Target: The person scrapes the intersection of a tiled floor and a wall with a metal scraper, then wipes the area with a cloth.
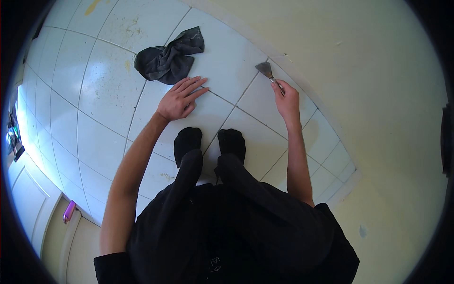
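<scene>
My right hand (287, 98) is closed round the handle of a scraper (265, 70). Its wide grey blade points away from me, close to the grout line near the base of the wall; whether it touches the tile I cannot tell. My left hand (179, 100) has its fingers stretched out over the white tiled floor (217, 57), with nothing in it. Just beyond those fingertips lies a crumpled dark grey cloth (165, 59), apart from the scraper.
A cream wall (369, 94) runs along the right side. Brown crumbs and stains (130, 31) mark the tiles at the far left. My feet in black socks (188, 144) stand between my arms. At the lower left are a white door (30, 194) and a purple object (69, 211).
</scene>
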Demonstrator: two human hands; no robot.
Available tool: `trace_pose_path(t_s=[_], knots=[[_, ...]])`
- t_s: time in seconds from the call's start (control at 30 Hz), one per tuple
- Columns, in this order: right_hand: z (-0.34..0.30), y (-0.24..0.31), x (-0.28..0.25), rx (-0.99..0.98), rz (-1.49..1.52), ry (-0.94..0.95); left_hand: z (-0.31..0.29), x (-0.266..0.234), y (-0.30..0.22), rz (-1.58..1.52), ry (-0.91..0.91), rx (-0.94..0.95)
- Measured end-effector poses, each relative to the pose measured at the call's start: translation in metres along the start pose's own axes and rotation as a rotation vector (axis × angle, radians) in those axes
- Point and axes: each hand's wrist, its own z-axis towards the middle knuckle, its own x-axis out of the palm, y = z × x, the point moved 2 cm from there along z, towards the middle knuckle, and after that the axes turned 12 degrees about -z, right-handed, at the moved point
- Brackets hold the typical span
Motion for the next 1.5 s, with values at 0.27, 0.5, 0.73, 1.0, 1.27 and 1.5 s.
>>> trace_pose_path(t_s=[0.27, 0.5, 0.73, 1.0, 1.27, 1.5], knots=[[0.037, 0.022, 0.009, -0.146, -0.005, -0.060, 0.001, 0.001, 0.001, -0.032, -0.005, 0.003], [0.035, 0.024, 0.027, -0.206, 0.035, -0.093, 0.004, 0.001, 0.001, -0.029, 0.006, -0.008], [0.027, 0.039, -0.001, -0.085, -0.010, -0.015, -0.001, 0.000, 0.001, -0.035, -0.009, -0.006], [0.024, 0.027, 0.015, -0.128, 0.059, -0.042, -0.002, 0.001, 0.003, -0.004, -0.007, -0.004], [0.040, 0.031, 0.020, -0.103, 0.015, -0.033, 0.004, 0.004, 0.000, -0.018, -0.002, -0.005], [0.035, 0.039, 0.003, -0.043, 0.029, 0.048, -0.001, 0.002, 0.002, -0.008, -0.004, -0.007]])
